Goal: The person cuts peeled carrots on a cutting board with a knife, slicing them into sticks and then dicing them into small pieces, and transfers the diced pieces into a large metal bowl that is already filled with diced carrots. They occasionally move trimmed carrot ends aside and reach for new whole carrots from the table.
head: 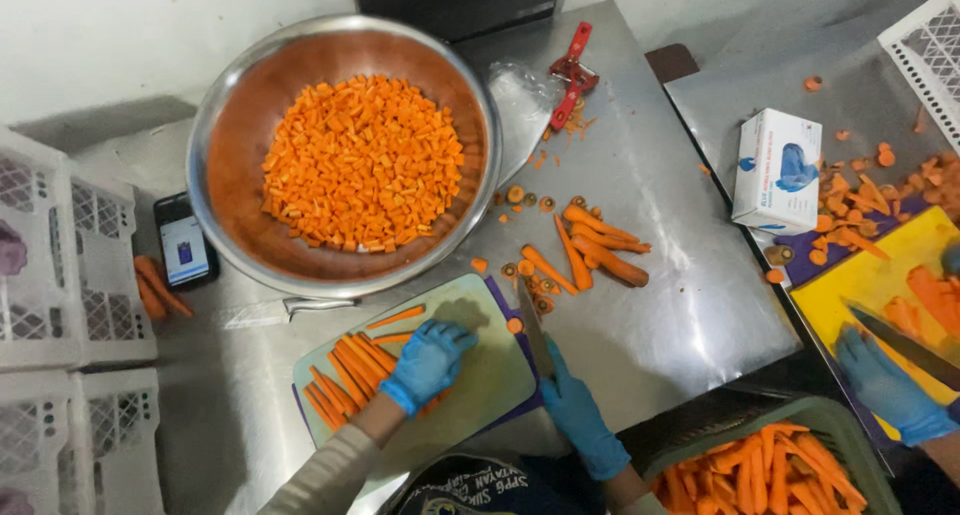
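The left hand (428,363), in a blue glove, presses flat on long orange carrot sticks (345,375) lying on the pale green cutting board (490,375) — the right hand (572,405) grips a steel kitchen knife (533,325), blade just right of them.

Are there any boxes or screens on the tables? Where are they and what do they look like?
Glove box: a white cardboard box with blue pictures, lying on the right-hand steel table beside carrot scraps.
Phone: a small black rectangle with a lit, pale screen, lying flat on the left, between the big metal bowl of diced carrot and a white crate.
No other packages, signs or screens show.
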Demonstrator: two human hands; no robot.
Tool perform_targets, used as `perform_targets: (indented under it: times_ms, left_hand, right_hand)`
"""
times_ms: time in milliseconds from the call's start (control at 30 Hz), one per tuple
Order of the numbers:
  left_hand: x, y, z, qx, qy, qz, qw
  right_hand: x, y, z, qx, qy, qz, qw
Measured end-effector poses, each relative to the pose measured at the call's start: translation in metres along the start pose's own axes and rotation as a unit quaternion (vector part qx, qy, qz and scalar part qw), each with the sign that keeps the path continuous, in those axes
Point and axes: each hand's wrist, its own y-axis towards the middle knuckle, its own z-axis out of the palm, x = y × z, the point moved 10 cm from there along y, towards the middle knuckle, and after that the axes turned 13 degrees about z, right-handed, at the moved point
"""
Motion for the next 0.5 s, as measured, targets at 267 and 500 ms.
perform_targets:
  times_ms: [267, 500]
  left_hand:
    - [0.020, 0.218, 0.011, 0.040, 0.220, 0.020, 0.974]
    - [0.010, 0.194, 0.003, 0.048, 0.225, 0.034, 0.973]
  right_hand:
    - [0.050, -0.012, 0.050, 0.080, -0.038, -0.164, 0.982]
    - [0.058, 0.018, 0.015, -0.082, -0.040, -0.216, 0.972]
